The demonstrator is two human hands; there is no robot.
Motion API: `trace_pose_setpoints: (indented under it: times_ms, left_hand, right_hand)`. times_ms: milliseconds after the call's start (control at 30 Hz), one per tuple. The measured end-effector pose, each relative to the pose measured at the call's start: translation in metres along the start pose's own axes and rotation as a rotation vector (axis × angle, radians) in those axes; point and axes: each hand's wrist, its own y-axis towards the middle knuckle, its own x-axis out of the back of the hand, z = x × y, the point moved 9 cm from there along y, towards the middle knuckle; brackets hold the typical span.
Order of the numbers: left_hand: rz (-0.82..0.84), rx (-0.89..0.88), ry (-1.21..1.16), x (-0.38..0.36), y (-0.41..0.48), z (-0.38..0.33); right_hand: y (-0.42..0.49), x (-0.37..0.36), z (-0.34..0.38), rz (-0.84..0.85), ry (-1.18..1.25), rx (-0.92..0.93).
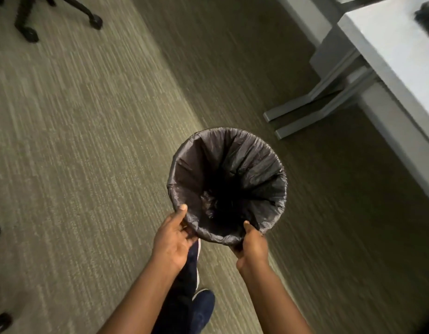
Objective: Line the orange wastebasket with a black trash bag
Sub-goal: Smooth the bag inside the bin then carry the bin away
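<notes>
1. Down by the person's feet, over the greenish carpet [88,165], sits the wastebasket [226,186], seen from straight above in the head view. Can't actually see any orange, because the black trash bag [254,160] is folded over the whole rim and hides the walls.
2. Inside, the bag sags down in wrinkles toward a dark middle; the bottom is too dark to make out.
3. Left hand [172,239] is clamped on the near-left part of the rim, thumb lying on top of the plastic and the other fingers curled underneath.
4. Right hand [253,244] is doing the same on the near-right part of the rim, thumb over the edge, fingers wrapped under the bag's fold.
5. Whether the basket is resting on the floor or lifted, can't tell from this angle.
6. Under the arms there's a dark blue shoe [201,307] and trouser leg, near edge of the shot.
7. Far right is a grey desk [389,44] with its flat metal feet [312,112] on the carpet, well apart from the basket.
8. Far left corner shows black chair casters [30,32], kind of blurry.
</notes>
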Motion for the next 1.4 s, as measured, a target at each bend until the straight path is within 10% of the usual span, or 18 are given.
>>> trace_pose_setpoints:
  times_ms: [567,1400]
  left_hand:
    - [0.120,0.230,0.137,-0.151,0.149,0.105]
    - [0.331,0.096,0.230,-0.379,0.334,0.322]
  right_hand:
    - [0.166,0.005,0.073,-0.155,0.331,-0.125]
    - [0.439,0.100,0.246,-0.085,0.430,0.204]
